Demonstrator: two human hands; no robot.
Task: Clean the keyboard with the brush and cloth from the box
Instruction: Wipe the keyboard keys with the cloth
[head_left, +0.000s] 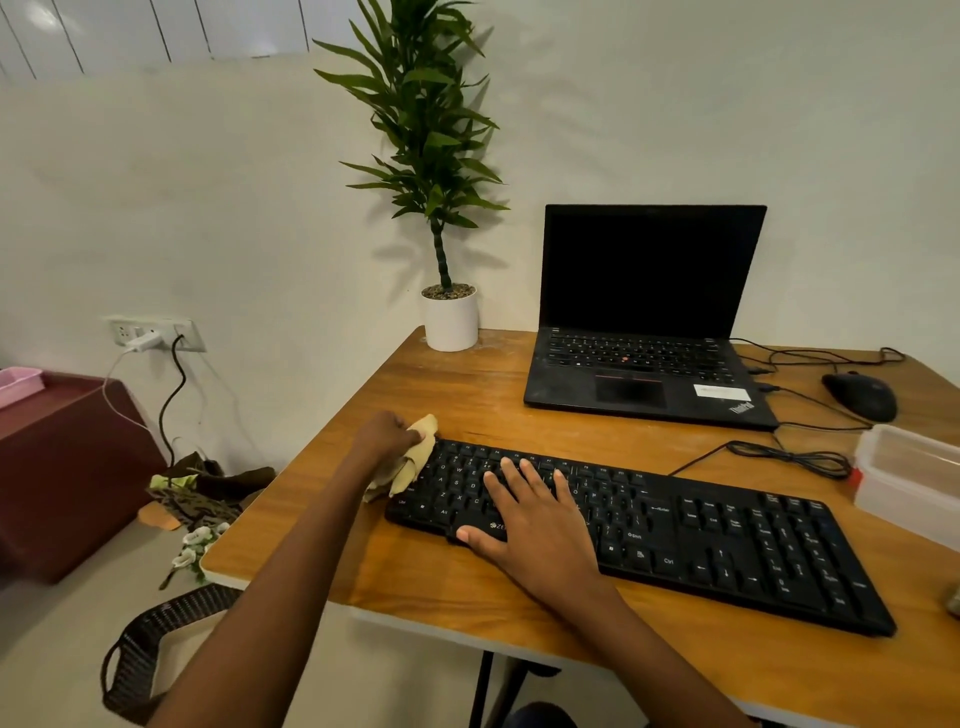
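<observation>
wooden table (467, 395) | keyboard (727, 540) | laptop (644, 364) | mouse (862, 397) | box (914, 478) | potted plant (450, 322)

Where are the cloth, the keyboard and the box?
cloth (410, 467): head view, its hanging middle fold.
keyboard (691, 525): head view, bare keys right of centre.
box (904, 504): head view, its clear near wall.

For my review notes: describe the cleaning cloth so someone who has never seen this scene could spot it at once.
On the wooden desk, find the long black keyboard near the front edge. At its left end the left hand grips a crumpled cloth against the keys. It is the only soft, pale yellow thing there, among black plastic and brown wood.
</observation>
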